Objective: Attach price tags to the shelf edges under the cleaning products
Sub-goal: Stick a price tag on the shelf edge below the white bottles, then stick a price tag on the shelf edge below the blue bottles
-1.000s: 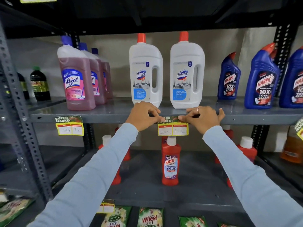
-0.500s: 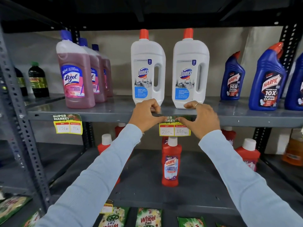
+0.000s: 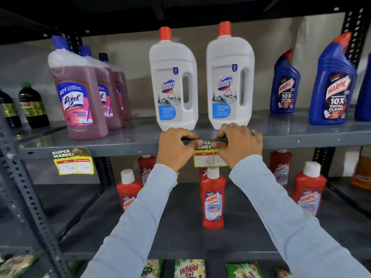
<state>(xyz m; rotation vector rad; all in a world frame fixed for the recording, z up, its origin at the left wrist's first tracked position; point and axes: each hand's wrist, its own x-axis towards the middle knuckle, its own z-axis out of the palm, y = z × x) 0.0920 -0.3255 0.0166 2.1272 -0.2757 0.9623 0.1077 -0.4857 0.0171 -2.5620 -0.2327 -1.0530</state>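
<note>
On a grey metal shelf edge (image 3: 120, 150), left hand (image 3: 174, 147) and right hand (image 3: 239, 145) pinch a yellow price tag (image 3: 204, 157) at 6 o'clock below two Domex bottles (image 3: 172, 81).

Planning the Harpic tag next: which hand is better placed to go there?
Right, probably. The right hand sits nearer the blue Harpic bottles, whose shelf edge is bare. The left hand is on the yellow Domex price tag's far side.
</note>
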